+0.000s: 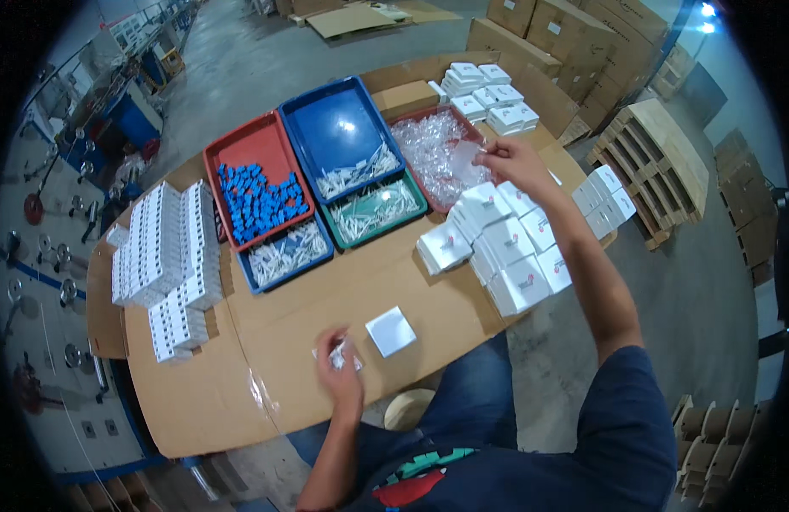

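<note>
My right hand (pixel 516 164) reaches out over a red tray (pixel 417 183) at the back. Its fingers pinch a thin, clear plastic piece (pixel 465 160), lifted above the pile of clear plastic pieces (pixel 429 141) in that tray. Near the front edge of the table, my left hand (pixel 338 358) is closed around small white pieces, which are blurred and partly hidden by the fingers. Just right of that hand a square white box (pixel 391 331) lies flat on the cardboard. Stacked white boxes (pixel 505 243) stand under my right forearm.
Blue pieces (pixel 262 200) fill part of a red tray (pixel 241 147). White plastic pieces lie in a large blue tray (pixel 330 115), a green tray (pixel 422 203) and a smaller blue tray (pixel 328 253). Rows of small white boxes (pixel 160 247) stand left. More white boxes (pixel 488 92) are stacked at the back right.
</note>
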The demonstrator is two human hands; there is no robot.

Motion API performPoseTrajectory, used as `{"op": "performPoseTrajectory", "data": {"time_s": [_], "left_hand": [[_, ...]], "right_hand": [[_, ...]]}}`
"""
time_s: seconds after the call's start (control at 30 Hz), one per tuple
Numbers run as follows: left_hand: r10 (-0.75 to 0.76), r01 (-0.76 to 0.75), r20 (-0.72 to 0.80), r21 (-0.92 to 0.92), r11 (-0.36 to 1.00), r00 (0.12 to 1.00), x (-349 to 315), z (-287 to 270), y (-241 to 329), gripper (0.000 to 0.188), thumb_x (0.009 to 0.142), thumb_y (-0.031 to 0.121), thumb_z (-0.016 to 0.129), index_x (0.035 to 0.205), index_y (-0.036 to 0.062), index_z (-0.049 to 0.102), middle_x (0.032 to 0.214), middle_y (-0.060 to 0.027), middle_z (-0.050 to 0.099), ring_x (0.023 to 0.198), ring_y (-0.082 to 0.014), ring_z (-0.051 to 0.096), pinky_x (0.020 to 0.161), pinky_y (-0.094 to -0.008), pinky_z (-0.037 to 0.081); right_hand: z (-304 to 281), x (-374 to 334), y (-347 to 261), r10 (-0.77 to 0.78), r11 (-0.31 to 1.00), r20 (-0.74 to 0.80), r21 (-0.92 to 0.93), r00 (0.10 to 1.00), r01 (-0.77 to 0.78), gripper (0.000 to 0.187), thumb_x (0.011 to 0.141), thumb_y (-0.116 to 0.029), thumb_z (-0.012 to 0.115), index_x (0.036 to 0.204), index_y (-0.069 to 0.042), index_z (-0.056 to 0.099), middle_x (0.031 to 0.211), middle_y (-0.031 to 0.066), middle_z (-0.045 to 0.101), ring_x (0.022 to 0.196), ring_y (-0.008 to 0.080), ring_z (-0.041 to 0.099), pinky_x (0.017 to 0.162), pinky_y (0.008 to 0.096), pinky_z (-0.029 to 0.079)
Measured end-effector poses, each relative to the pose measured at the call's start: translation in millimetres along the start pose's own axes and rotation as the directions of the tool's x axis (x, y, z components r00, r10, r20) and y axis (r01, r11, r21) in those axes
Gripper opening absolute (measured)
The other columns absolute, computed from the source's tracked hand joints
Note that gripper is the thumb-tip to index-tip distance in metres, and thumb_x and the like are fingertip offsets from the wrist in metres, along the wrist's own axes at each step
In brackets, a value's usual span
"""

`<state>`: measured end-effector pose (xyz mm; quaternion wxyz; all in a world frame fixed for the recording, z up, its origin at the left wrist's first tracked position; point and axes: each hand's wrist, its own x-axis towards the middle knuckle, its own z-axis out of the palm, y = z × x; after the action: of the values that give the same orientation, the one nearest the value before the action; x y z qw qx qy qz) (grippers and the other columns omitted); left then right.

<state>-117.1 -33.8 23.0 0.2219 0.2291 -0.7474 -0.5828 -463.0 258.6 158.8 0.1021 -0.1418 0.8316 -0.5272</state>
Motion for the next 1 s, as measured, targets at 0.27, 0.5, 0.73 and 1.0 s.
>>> {"op": "performPoseTrajectory", "data": {"time_s": [0.27,0.5,0.73,1.0], "left_hand": [[0.002,0.164,0.278,-0.572,0.804,0.960,7,110,117,0.038,0.097,0.017,0.075,0.127,-0.0025,0.061,0.110,-0.0102,0.068,0.086,-0.0124,0.066,0.079,-0.0261,0.055],[-0.096,0.220,0.223,-0.636,0.740,0.970,-34,78,88,0.019,0.098,0.016,0.073,0.106,-0.0016,0.075,0.093,-0.0056,0.070,0.075,-0.0097,0.065,0.068,-0.0239,0.054],[0.196,-0.152,0.120,-0.303,0.941,0.973,-43,44,70,0.019,0.102,0.015,0.067,0.109,-0.0014,0.074,0.099,-0.0078,0.071,0.074,-0.0112,0.066,0.068,-0.0257,0.056],[-0.043,0.077,0.075,-0.543,0.836,0.996,-30,6,60,0.028,0.108,0.024,0.054,0.124,0.0012,0.061,0.112,-0.0115,0.069,0.083,-0.0159,0.070,0.069,-0.0277,0.055]], "right_hand": [[122,-191,-45,0.025,0.884,-0.200,0.463,0.980,0.072,0.008,0.094,-0.005,0.070,0.099,0.001,0.070,0.089,0.0042,0.072,0.076,0.0063,0.060,0.069,0.0220,0.047],[160,-240,-11,0.222,0.580,-0.071,0.812,0.972,-0.073,0.011,0.090,0.000,0.068,0.101,0.000,0.070,0.092,0.0066,0.072,0.081,0.0095,0.062,0.076,0.0249,0.050],[180,-254,-28,-0.025,0.833,-0.144,0.544,0.989,0.100,0.017,0.093,-0.005,0.073,0.108,0.002,0.071,0.093,0.0069,0.073,0.084,0.0116,0.066,0.081,0.0260,0.053],[179,-265,-4,0.120,0.703,-0.114,0.711,0.986,-0.004,0.019,0.102,-0.014,0.065,0.112,0.001,0.073,0.104,0.0102,0.075,0.085,0.0185,0.073,0.068,0.0322,0.062]]}}
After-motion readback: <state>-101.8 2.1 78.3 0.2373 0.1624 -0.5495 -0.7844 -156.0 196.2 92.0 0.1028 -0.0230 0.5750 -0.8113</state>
